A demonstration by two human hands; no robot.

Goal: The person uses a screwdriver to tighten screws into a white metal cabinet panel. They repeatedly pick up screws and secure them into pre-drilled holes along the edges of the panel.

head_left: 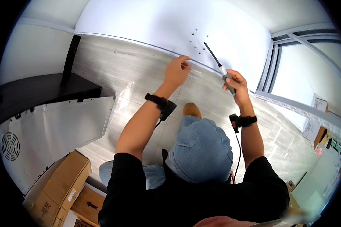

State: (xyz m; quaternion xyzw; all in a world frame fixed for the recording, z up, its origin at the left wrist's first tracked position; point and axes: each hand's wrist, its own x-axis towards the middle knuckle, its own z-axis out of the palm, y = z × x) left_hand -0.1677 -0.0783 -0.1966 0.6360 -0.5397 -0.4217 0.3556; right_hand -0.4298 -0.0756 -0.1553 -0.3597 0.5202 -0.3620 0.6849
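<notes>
- I see the right hand (236, 84) wrapped round a screwdriver (222, 70), its tip among small screws (195, 47) on the white surface (238, 34).
- The left hand (177, 72) curls nearby, apart from the right; whether it pinches anything, I can't tell.

At the left edge of the grey wood-grain floor (102, 62), you have a low black shelf (38, 92) with a black upright post (70, 55). Next to it, nearer you, is a silver sheet-metal panel (72, 123) bearing a round slotted vent (10, 146) at its outer end. Toward the floor's near left corner, note two brown cartons (62, 185). Along the floor's right edge runs a pale metal frame (301, 111); beyond it you have white cartons (310, 129).
</notes>
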